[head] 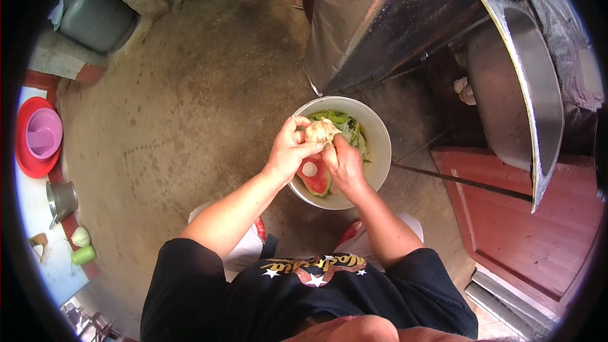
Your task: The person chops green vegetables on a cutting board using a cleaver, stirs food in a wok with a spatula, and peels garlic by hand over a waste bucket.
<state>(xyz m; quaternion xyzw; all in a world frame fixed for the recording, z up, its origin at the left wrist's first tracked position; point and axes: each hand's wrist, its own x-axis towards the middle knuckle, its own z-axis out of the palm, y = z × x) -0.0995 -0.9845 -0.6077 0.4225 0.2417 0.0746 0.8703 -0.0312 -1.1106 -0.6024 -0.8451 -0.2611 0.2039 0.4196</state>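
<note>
My left hand (290, 148) grips a pale, brownish, papery-skinned piece, apparently a bulb (321, 132), between thumb and fingers. The fingertips of my right hand (346, 161) pinch the near right edge of the same piece. Both hands are above a large whitish round basin (379, 171) on the floor. In the basin lie green leafy scraps (357, 134) and a piece of red watermelon with rind (317, 181), which has a small white round thing (309, 168) on it. My hands hide part of the basin's contents.
A table with a dark cover (361, 33) stands just beyond the basin. To the right are a large metal vessel (510, 90) and a red wooden panel (517, 209). At the left are a red basin (23, 161), a pink bowl (45, 126), a metal pot (64, 199) and a green vegetable (83, 255).
</note>
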